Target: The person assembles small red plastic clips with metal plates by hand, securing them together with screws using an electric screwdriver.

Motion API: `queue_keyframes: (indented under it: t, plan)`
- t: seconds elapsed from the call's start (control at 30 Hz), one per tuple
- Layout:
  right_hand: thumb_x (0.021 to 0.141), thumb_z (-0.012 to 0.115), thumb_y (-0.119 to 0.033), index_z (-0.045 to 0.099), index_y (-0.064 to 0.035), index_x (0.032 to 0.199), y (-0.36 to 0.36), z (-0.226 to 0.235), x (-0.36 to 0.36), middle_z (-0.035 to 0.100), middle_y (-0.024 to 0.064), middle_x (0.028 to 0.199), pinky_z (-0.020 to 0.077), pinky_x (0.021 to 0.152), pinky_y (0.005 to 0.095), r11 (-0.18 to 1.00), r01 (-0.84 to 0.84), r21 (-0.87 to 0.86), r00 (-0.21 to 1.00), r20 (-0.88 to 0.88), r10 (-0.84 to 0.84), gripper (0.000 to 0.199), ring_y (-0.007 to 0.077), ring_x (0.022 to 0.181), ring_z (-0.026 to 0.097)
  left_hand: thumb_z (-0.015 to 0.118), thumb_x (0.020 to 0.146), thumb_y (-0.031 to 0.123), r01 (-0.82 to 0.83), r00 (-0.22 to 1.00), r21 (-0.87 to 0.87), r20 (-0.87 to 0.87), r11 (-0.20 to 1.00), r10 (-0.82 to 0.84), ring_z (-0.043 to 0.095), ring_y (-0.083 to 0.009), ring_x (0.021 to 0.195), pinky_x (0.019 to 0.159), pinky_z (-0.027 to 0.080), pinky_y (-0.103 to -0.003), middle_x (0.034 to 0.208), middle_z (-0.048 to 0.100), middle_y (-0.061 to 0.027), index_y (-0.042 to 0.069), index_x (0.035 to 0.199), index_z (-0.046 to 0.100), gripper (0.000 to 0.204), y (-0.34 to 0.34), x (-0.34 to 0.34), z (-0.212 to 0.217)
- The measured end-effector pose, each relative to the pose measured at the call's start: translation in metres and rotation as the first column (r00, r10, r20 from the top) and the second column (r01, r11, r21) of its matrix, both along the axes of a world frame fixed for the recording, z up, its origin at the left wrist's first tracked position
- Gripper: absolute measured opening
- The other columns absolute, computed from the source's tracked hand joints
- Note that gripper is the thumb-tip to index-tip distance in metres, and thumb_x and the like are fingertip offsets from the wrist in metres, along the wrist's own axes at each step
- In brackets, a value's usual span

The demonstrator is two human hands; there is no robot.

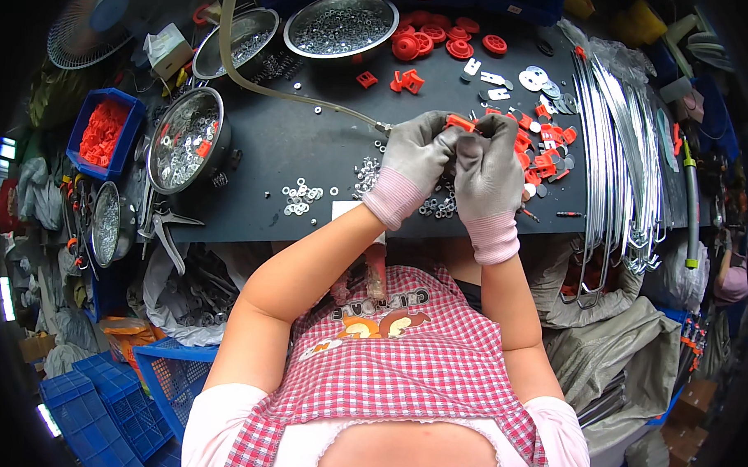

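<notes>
Both my hands, in grey-coated gloves with pink cuffs, meet over the dark worktable point(262, 147). My left hand point(411, 157) is closed around a small red plastic part point(461, 122), whose top shows above the fingers. Curled against it from the other side, my right hand point(487, 176) grips the same part; its fingertips are partly hidden. A clear hose point(313, 97) with a metal end reaches to my left hand. Loose nuts point(366, 176) lie beside my left wrist. Red plastic clips point(546, 164) and grey discs are heaped right of my right hand.
Metal bowls of small hardware point(341, 51) stand at the back and left. A blue bin point(103, 166) holds red parts. Washers point(301, 200) lie near the front edge. Red wheels point(407, 46) sit at the back. Bent metal rods point(616, 151) are stacked along the right side.
</notes>
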State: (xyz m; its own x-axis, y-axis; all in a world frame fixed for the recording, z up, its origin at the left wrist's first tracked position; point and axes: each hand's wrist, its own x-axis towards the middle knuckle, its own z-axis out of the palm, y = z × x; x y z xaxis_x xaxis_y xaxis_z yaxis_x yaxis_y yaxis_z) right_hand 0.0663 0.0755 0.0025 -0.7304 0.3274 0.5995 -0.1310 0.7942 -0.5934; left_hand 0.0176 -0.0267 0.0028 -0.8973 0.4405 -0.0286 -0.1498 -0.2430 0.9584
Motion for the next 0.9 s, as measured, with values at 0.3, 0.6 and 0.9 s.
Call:
queue_keyframes:
  t: [0.3,0.6,0.9]
  plan:
    - [0.091,0.054,-0.024,0.054,-0.0037,0.106,0.107,-0.03,0.013,0.064,0.0132,0.082,0.0494,0.067,0.041,0.969,0.23,-0.091,0.953,0.226,-0.204,0.025,0.0283,0.071,0.066,0.064,0.082,0.012,-0.669,0.508,-0.577,-0.815,0.468,-0.28,0.059,-0.0294,0.098,0.085,0.05,-0.04,0.107,0.059,-0.0122,0.011,0.121,0.054,0.039,-0.022,-0.107,-0.012]
    - [0.081,0.068,-0.03,0.068,-0.0132,0.098,0.102,0.016,-0.045,0.063,0.0088,0.101,0.0492,0.085,0.0382,0.927,0.054,0.372,0.793,0.548,-0.266,0.023,0.0292,0.097,0.062,0.066,0.083,0.013,-0.503,0.655,-0.723,-0.677,0.474,-0.337,0.064,-0.0234,0.085,0.077,0.052,-0.034,0.094,0.064,-0.0103,0.004,0.106,0.061,0.025,-0.037,-0.125,-0.022]
    - [0.08,0.068,-0.014,0.06,-0.0051,0.11,0.149,-0.03,-0.147,0.058,0.0131,0.112,0.044,0.093,0.04,0.726,-0.588,0.356,0.707,0.662,0.249,0.032,0.0334,0.108,0.055,0.053,0.096,0.018,0.009,0.997,0.159,-0.072,0.987,0.003,0.061,-0.013,0.074,0.066,0.05,-0.023,0.091,0.064,-0.0089,-0.002,0.104,0.055,0.022,-0.045,-0.041,0.037]
